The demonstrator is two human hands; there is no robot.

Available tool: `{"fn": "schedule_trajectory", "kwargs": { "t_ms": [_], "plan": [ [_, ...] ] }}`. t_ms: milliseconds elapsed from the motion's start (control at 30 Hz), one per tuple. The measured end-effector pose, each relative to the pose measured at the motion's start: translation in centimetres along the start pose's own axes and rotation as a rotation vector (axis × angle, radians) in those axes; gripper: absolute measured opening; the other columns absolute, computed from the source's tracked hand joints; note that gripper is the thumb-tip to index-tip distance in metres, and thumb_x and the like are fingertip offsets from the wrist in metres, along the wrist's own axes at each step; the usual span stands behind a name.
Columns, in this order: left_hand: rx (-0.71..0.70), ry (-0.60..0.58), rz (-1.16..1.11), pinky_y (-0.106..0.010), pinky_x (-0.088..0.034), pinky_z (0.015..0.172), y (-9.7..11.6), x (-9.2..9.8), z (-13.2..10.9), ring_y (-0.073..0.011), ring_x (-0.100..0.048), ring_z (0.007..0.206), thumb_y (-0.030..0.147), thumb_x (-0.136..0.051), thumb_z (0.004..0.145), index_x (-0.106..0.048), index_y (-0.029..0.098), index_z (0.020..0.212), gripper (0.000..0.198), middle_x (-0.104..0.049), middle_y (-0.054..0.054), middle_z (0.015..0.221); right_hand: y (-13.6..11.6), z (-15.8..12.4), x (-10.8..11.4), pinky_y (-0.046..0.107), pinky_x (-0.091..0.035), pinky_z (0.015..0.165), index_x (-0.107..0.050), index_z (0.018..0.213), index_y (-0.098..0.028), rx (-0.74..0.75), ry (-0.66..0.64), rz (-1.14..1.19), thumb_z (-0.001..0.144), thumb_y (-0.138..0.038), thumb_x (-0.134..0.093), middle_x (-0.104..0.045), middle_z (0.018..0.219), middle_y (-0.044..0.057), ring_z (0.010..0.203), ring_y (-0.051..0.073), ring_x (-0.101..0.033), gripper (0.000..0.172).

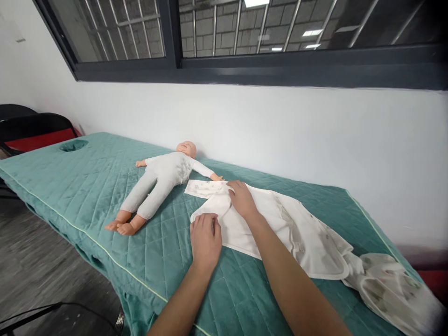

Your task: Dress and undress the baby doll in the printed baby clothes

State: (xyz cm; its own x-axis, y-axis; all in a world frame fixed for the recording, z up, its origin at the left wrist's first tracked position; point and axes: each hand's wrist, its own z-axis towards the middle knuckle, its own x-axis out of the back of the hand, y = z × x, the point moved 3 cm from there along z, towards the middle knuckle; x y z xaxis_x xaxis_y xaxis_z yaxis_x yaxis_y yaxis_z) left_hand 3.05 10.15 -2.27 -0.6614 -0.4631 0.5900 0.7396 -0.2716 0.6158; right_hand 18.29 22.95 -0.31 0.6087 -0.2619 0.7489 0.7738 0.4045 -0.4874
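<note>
White baby clothing point(252, 228) with a faint print lies spread on the green quilted cover, one sleeve point(203, 188) stretched to the left. My left hand point(206, 235) is closed at the cloth's near left edge, its fingertips bent down onto it. Farther up, my right hand point(241, 198) grips the same garment by the base of that sleeve, fingers curled over the fabric. To the left, a baby doll point(164, 172) in a white bodysuit lies on its back, arms spread and feet bare. Its hand nearest me rests close to the sleeve and my right fingers.
A green-covered massage bed point(87, 186) with a face hole point(73, 145) stands against the white wall, below a barred window point(224, 32). More bundled printed cloth point(395, 289) lies at the right end. Black and red chairs point(38, 130) stand beyond the left end.
</note>
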Motion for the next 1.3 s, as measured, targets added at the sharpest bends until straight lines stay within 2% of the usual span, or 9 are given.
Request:
{"fn": "schedule_trajectory", "kwargs": {
  "t_ms": [133,333,467,633,800,900,967,1133,1300],
  "plan": [
    [0.026,-0.043,0.045,-0.042,-0.042,0.082,0.2,0.0,-0.1,-0.0248,-0.06,0.093,0.017,-0.05,0.091,-0.065,0.022,0.093,0.016,-0.07,-0.005,0.094,-0.3,1.4,-0.9,0.04,-0.04,0.093,-0.067,0.108,-0.02,0.023,-0.098,-0.121,0.083,-0.008,-0.051,-0.065,0.107,0.011,0.105,0.027,-0.051,0.032],
    [0.053,-0.024,-0.036,-0.041,-0.044,0.083,-0.2,0.4,0.0,-0.0227,-0.059,0.09,0.016,-0.049,0.09,-0.067,0.022,0.096,0.019,-0.068,-0.005,0.093,0.0,1.2,-0.9,0.04,-0.039,0.094,-0.067,0.102,-0.02,0.0,-0.073,-0.21,0.09,-0.016,-0.047,-0.061,0.11,0.011,0.108,0.028,-0.048,0.023],
    [0.101,-0.015,0.092,-0.044,-0.046,0.086,-2.4,1.8,1.6,-0.0282,-0.055,0.104,0.024,-0.054,0.09,-0.068,0.021,0.103,0.019,-0.062,-0.01,0.114,0.3,1.0,-0.8,0.033,-0.043,0.086,-0.064,0.103,-0.021,-0.07,-0.02,-0.206,0.093,-0.021,-0.044,-0.06,0.113,0.009,0.104,0.023,-0.054,0.022],
    [0.151,-0.14,0.27,-0.051,-0.044,0.087,-5.6,2.7,3.5,-0.0346,-0.051,0.112,0.035,-0.062,0.085,-0.068,0.02,0.096,0.019,-0.06,-0.012,0.122,0.4,1.1,-1.1,0.029,-0.041,0.073,-0.062,0.105,-0.024,-0.183,0.009,-0.182,0.092,-0.027,-0.045,-0.066,0.105,0.005,0.091,0.019,-0.06,0.021],
    [0.236,-0.088,-0.009,-0.042,-0.047,0.083,-6.7,2.7,3.4,-0.0248,-0.059,0.093,0.033,-0.056,0.088,-0.063,0.02,0.086,0.015,-0.067,-0.007,0.097,0.8,1.1,-1.0,0.027,-0.039,0.068,-0.061,0.108,-0.026,-0.263,0.007,-0.127,0.091,-0.031,-0.049,-0.07,0.08,0.0,0.077,0.019,-0.062,0.022],
    [0.377,-0.019,-0.187,-0.038,-0.05,0.077,-7.4,2.8,3.3,-0.0206,-0.061,0.079,0.037,-0.052,0.09,-0.06,0.02,0.09,0.018,-0.066,-0.003,0.085,1.3,1.2,-0.9,0.026,-0.043,0.073,-0.057,0.113,-0.026,-0.271,0.027,-0.054,0.093,-0.031,-0.045,-0.073,0.094,0.0,0.085,0.017,-0.065,0.024],
    [0.388,0.044,-0.222,-0.038,-0.05,0.08,-7.7,2.8,3.3,-0.0207,-0.062,0.083,0.033,-0.049,0.091,-0.059,0.02,0.098,0.018,-0.066,-0.004,0.091,1.5,1.1,-0.9,0.027,-0.045,0.08,-0.056,0.116,-0.026,-0.264,0.032,-0.017,0.092,-0.027,-0.046,-0.072,0.107,0.001,0.094,0.017,-0.066,0.027],
    [0.175,0.199,-0.084,-0.044,-0.047,0.096,-7.3,3.1,3.2,-0.0255,-0.055,0.114,0.016,-0.047,0.087,-0.055,0.019,0.113,0.028,-0.057,-0.012,0.118,1.5,0.6,-1.0,0.031,-0.047,0.09,-0.06,0.116,-0.027,-0.231,0.026,0.023,0.092,-0.023,-0.045,-0.071,0.112,0.0,0.102,0.017,-0.065,0.029],
    [-0.165,-0.032,0.035,-0.047,-0.046,0.102,-5.1,2.6,2.7,-0.0257,-0.056,0.116,0.014,-0.047,0.088,-0.062,0.02,0.105,0.023,-0.065,-0.008,0.113,0.1,-0.3,-1.2,0.032,-0.047,0.095,-0.062,0.112,-0.025,-0.163,0.014,0.045,0.091,-0.021,-0.045,-0.069,0.118,0.002,0.105,0.017,-0.064,0.027]
  ]
}}
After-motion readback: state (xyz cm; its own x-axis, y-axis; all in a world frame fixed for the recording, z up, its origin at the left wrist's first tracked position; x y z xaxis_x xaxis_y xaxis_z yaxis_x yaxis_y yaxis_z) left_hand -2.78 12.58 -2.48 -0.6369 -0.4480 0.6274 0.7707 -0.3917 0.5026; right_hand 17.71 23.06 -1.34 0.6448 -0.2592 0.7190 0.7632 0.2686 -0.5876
